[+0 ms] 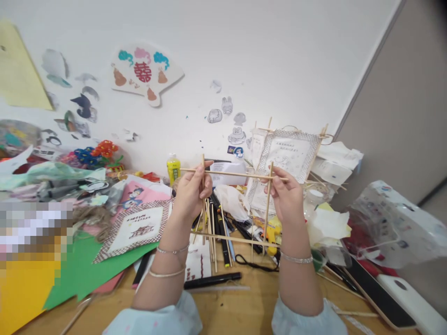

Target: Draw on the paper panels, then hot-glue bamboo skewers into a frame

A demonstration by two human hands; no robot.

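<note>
Both my hands hold up a square frame of thin wooden sticks [233,175] above the cluttered table. My left hand [190,193] is closed around the frame's upper left corner, where an upright stick crosses the top stick. My right hand [287,194] pinches the upper right corner, fingers pressed on the upright stick [267,211]. The bottom stick [230,238] hangs below my wrists. Each wrist wears thin bracelets.
Black pens and loose sticks [218,232] lie under the frame. A finished paper-and-stick lantern panel [289,156] leans against the white wall. A yellow bottle [173,167], printed paper squares [138,228], green paper [87,272], plastic bags [391,218] and a phone [387,291] crowd the wooden table.
</note>
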